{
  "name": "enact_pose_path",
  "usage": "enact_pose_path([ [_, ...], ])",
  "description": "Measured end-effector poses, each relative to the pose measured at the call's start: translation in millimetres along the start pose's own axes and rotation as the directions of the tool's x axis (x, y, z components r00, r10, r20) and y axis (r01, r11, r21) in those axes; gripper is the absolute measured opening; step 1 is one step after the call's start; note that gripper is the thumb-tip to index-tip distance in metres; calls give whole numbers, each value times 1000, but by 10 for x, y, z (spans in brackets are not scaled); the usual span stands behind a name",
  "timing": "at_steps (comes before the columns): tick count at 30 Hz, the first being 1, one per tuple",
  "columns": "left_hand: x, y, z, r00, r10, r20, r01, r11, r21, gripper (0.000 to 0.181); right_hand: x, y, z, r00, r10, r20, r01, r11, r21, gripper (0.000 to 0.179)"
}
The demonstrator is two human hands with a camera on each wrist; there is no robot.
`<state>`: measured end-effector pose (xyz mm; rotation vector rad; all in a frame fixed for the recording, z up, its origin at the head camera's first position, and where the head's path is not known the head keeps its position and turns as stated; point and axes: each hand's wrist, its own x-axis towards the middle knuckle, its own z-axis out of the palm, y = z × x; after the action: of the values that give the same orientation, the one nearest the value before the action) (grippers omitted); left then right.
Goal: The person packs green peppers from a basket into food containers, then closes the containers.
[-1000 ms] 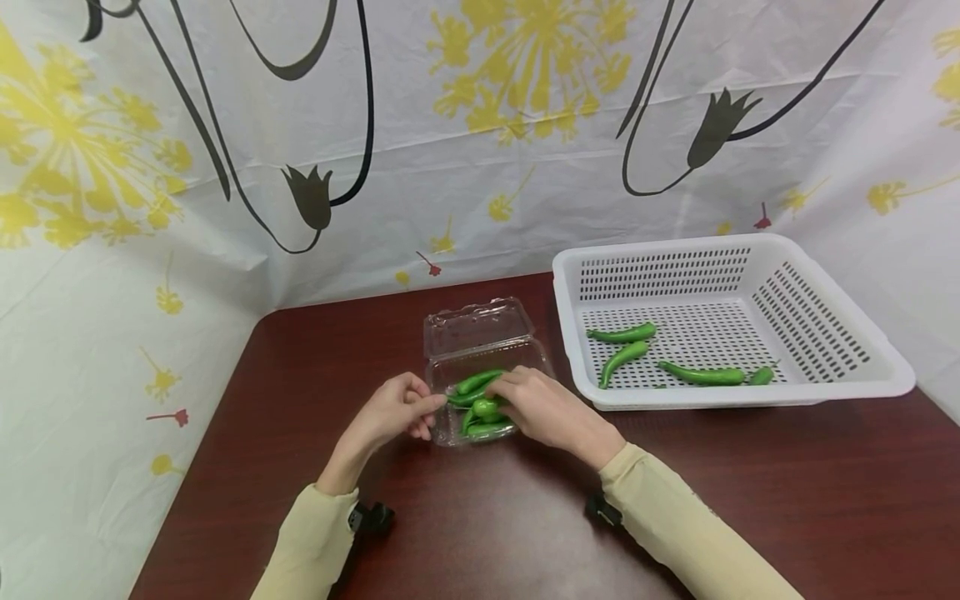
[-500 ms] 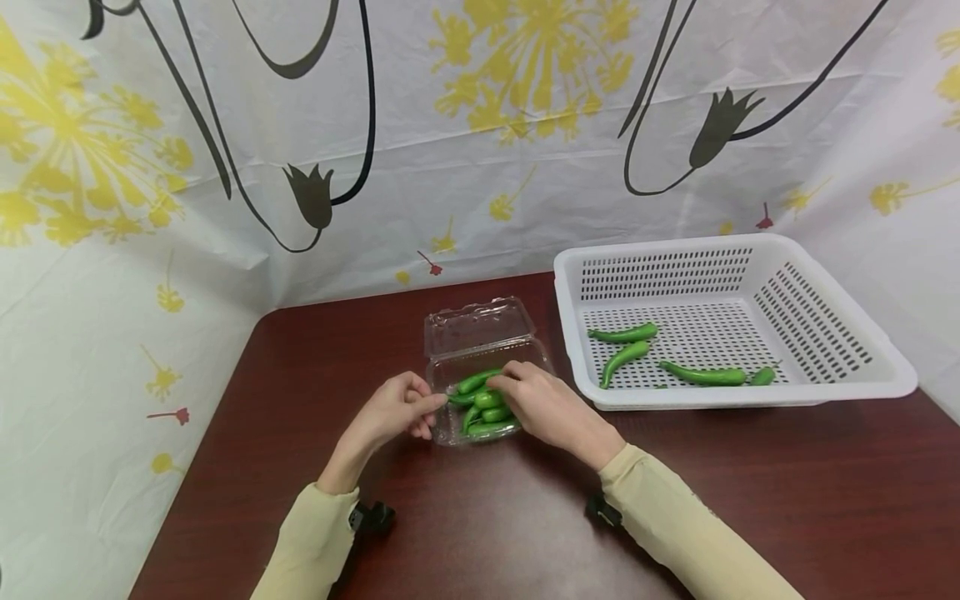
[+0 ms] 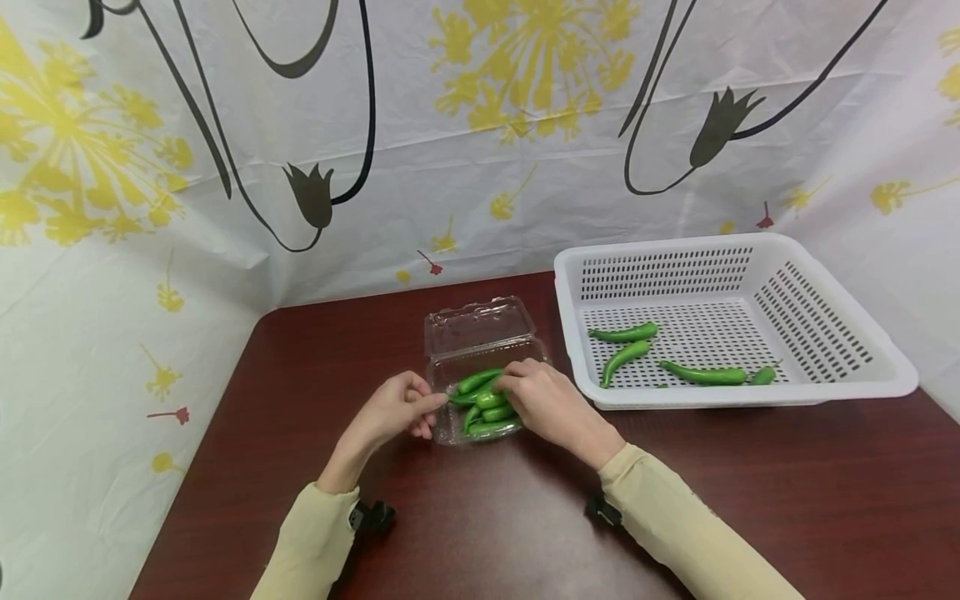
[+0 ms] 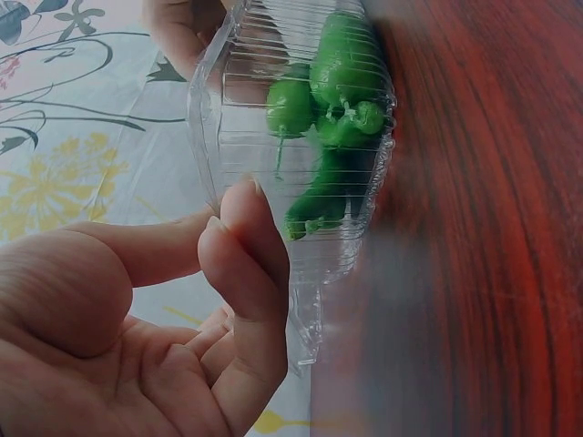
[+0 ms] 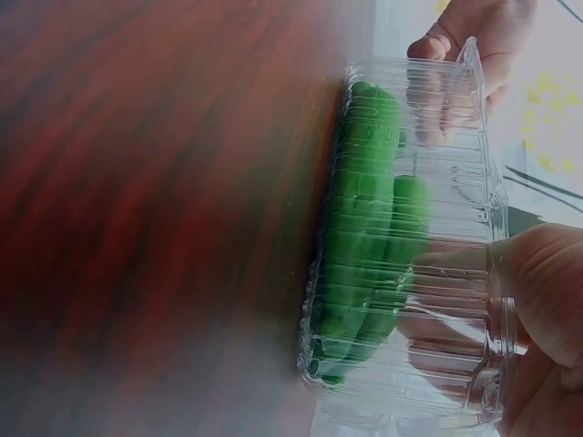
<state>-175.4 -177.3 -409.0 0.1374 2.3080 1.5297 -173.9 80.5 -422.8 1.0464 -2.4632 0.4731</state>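
Note:
A clear plastic clamshell box [image 3: 442, 433] lies on the table with its lid folded back, several green chili peppers [image 3: 491, 414] inside. My left hand [image 3: 397, 408] pinches the box's left rim between thumb and fingertip; the left wrist view shows these fingertips [image 4: 246, 205] right at the clear wall. Over the box's right side, my right hand [image 3: 547, 400] reaches in with curled fingers, its fingertips on a pepper at the upper right of the pile. In the right wrist view those fingers [image 5: 442, 350] show through the ribbed plastic, against the green peppers [image 5: 364, 191].
A white perforated basket [image 3: 825, 390] stands to the right of the box, with several green peppers [image 3: 701, 375] on its bottom. The dark red-brown table [image 3: 480, 517] meets a patterned white sheet [image 3: 420, 183] behind and at the sides.
My right hand has shifted slightly up and away from the lower peppers, uncovering one near the middle of the box. My left hand has stayed at the left rim.

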Motion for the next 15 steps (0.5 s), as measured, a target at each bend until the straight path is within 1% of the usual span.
enact_pose_path([
  [4, -3, -3, -4, 1000, -2, 1, 2, 1000, 0, 22, -1, 3, -6, 1000, 6, -1, -6, 1000, -2, 16],
  [11, -10, 6, -10, 1000, -5, 4, 5, 1000, 6, 23, 1, 0, -21, 998, 66, 4, -66, 998, -10, 17],
  [15, -11, 12, -11, 1000, -6, 9, 6, 1000, 6, 24, -3, 4, -21, 996, 86, 6, -86, 996, -10, 17],
])
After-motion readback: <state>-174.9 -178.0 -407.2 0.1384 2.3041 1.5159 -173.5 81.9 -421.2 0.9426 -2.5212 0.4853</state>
